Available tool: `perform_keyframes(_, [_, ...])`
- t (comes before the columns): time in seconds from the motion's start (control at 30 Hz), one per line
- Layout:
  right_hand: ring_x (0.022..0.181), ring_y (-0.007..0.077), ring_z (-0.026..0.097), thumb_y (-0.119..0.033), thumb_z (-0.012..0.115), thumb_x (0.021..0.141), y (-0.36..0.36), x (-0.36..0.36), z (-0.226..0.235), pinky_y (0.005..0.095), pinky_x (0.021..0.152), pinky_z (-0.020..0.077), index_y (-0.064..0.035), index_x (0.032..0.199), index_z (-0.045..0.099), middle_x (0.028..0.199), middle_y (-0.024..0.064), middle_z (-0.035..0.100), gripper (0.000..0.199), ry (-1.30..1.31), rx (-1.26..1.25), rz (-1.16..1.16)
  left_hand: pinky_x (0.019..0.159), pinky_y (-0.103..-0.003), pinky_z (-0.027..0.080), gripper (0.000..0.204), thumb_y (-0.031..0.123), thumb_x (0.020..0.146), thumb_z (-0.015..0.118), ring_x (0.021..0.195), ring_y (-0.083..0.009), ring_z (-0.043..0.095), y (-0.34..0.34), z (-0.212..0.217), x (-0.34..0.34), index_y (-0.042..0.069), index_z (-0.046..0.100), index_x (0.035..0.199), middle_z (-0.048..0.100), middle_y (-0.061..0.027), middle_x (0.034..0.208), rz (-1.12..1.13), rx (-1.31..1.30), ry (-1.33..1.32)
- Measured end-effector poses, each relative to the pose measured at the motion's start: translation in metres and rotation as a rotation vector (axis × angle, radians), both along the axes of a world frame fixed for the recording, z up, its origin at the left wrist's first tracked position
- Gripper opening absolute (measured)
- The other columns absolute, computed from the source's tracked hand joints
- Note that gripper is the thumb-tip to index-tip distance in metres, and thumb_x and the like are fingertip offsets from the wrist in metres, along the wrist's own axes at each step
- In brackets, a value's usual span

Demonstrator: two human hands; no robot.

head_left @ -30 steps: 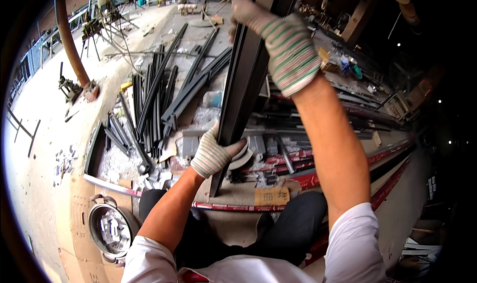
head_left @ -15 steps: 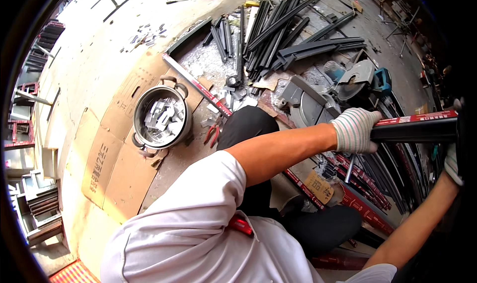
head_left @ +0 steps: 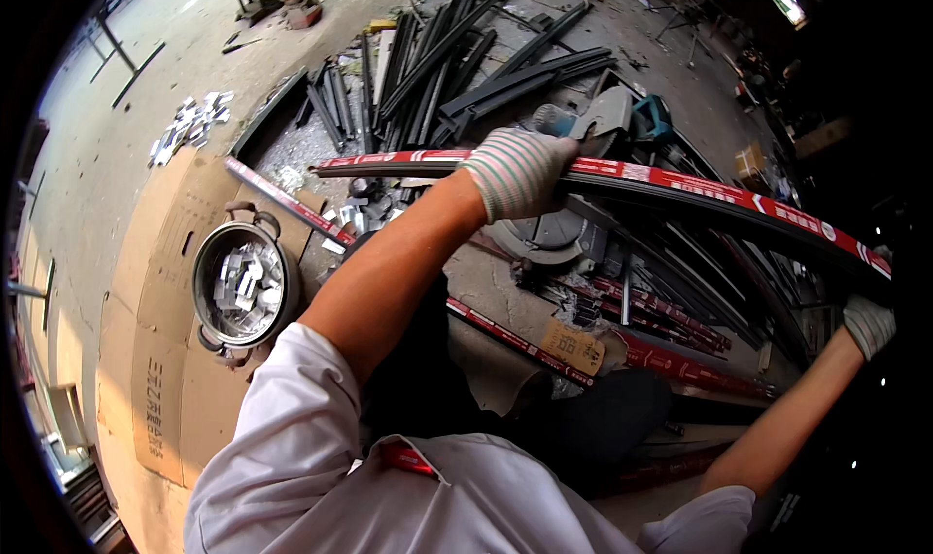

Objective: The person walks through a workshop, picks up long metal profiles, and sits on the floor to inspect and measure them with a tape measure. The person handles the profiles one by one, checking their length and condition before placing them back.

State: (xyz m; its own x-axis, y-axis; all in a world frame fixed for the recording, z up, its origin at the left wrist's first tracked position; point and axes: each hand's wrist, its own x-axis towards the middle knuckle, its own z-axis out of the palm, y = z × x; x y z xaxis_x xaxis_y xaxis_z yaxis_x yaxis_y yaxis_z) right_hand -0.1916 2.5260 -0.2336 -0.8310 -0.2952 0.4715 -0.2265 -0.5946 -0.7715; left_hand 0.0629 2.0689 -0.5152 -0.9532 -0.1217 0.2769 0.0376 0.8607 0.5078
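Observation:
A long dark metal profile [head_left: 680,190] with red printed film along its top spans from the middle of the view to the far right. My left hand [head_left: 520,175], in a white striped knit glove, is closed around it, with a stretch of the bar reaching out past the hand to the left. At the right, my right hand [head_left: 868,327], gloved alike, grips it from below near its dark right end; most of those fingers are hidden. Beneath the raised bar sits a cutting saw [head_left: 601,126] with a round metal base [head_left: 544,238].
To the left, a two-handled metal pot [head_left: 289,306] of small silvery pieces [head_left: 248,287] stands on flattened cardboard [head_left: 146,292]. Ahead lies a heap of dark profiles [head_left: 437,63]. More red-filmed bars [head_left: 515,338] lie near my legs. Silvery offcuts [head_left: 191,126] are scattered at the far left.
The profile has swung from the right edge toward the middle, so much more of its length shows. My left hand has moved left and up in view with it; my right hand stays far right.

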Motion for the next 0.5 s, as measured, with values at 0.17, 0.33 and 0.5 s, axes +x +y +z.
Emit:
perform_keyframes(0.17, [0.089, 0.0271, 0.063, -0.030, 0.063, 0.086, 0.005, -0.014, -0.118, 0.0451, 0.093, 0.0495, -0.0043, 0.089, 0.065, 0.087, 0.0115, 0.068, 0.026, -0.377, -0.224, -0.387, 0.073, -0.050, 0.052, 0.028, 0.020, 0.072, 0.074, 0.086, -0.0415, 0.065, -0.048, -0.047, 0.014, 0.007, 0.057, 0.091, 0.066, -0.0168, 0.087, 0.094, -0.191, 0.041])
perform_keyframes(0.33, [0.072, 0.0276, 0.063, -0.022, 0.066, 0.089, 0.044, -0.003, -0.215, 0.0431, 0.080, 0.0556, -0.0063, 0.086, 0.059, 0.077, 0.0107, 0.065, 0.017, -0.507, -0.404, -0.479, 0.061, -0.052, 0.043, 0.023, 0.010, 0.072, 0.070, 0.069, -0.0446, 0.055, -0.094, -0.088, 0.041, 0.006, 0.049, 0.081, 0.055, -0.0183, 0.071, 0.122, -0.343, 0.046])
perform_keyframes(0.5, [0.075, 0.0227, 0.066, -0.028, 0.074, 0.087, 0.021, 0.036, -0.314, 0.0414, 0.080, 0.0566, -0.0074, 0.090, 0.061, 0.080, 0.0070, 0.067, 0.025, -0.621, -0.512, -0.297, 0.069, -0.052, 0.043, 0.023, 0.002, 0.068, 0.066, 0.078, -0.0443, 0.054, -0.169, -0.128, 0.085, 0.004, 0.049, 0.084, 0.056, -0.0200, 0.080, 0.227, -0.483, -0.033])
